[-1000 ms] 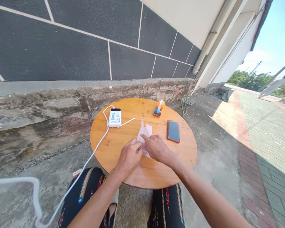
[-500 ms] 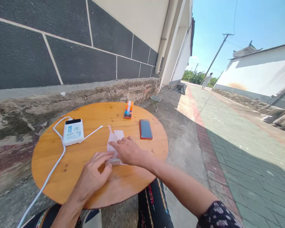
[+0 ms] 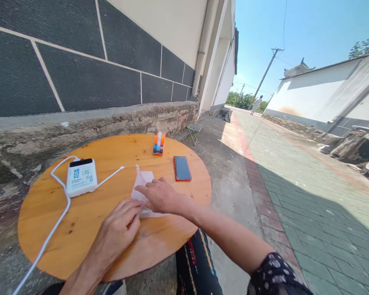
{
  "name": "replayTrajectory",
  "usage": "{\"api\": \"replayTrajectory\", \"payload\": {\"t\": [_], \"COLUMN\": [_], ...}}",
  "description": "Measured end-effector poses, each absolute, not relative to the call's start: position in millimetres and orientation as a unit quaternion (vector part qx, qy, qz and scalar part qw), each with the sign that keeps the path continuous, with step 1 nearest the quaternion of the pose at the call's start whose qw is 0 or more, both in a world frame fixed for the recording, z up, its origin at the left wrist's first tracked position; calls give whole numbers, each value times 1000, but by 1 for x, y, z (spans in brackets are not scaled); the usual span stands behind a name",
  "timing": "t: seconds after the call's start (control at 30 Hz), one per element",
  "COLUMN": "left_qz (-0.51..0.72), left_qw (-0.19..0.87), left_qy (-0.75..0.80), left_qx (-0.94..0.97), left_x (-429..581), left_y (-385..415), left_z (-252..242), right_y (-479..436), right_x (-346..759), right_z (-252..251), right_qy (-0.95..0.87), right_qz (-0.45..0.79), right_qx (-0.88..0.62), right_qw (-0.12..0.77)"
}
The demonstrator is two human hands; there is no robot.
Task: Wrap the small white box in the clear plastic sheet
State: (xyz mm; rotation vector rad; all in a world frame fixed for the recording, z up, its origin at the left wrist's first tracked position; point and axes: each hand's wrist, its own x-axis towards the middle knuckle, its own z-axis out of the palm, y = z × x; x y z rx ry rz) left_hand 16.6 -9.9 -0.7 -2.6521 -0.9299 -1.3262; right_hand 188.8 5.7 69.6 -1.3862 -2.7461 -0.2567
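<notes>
Round surface [image 3: 80, 223] bare toward near edge. Left hand [image 3: 118, 230] half-curled, right hand [image 3: 161, 197] flat, both pressing creased white paper [image 3: 141, 180].

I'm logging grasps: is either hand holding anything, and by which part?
Nothing is lifted. The right hand presses the white paper onto the table; the left hand touches its near edge, pinch unclear.

The left hand [image 3: 118, 231] rests palm down near the table's [image 3: 80, 254] near edge, fingers curled, fingertips meeting the right hand [image 3: 160, 196]. That hand lies flat, index finger stretched out, forearm reaching in from the right.
</notes>
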Motion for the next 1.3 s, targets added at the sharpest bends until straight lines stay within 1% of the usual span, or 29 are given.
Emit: {"api": "replayTrajectory", "payload": {"t": [0.37, 0.5, 0.6, 0.67, 0.77, 0.93, 1.17, 1.3], "left_qz": [-432, -435, -432, -432, -442, -444, -442, -443], "left_qw": [11, -1, -21, -38, -53, -71, -76, -71], "left_qy": [-295, -305, -316, -325, -329, -339, -342, -344], "left_qx": [-852, -847, -844, -840, -833, -826, -826, -825], "left_x": [21, 23, 24, 25, 25, 25, 25, 25], "left_y": [-12, -13, -16, -18, -19, -21, -24, -24], "left_z": [-7, -6, -4, -2, -1, 1, 2, 2], "right_y": [10, 10, 10, 10, 10, 2, -10, -9], "right_x": [187, 187, 194, 202, 219, 240, 241, 237], "right_z": [77, 80, 82, 83, 82, 76, 60, 60], "right_qy": [-889, -887, -878, -864, -847, -829, -815, -819], "right_qz": [-74, -44, 11, 60, 66, 74, 83, 115], "right_qx": [-452, -459, -478, -499, -523, -544, -550, -535], "right_qw": [7, 0, -2, 23, 73, 104, 165, 174]}}
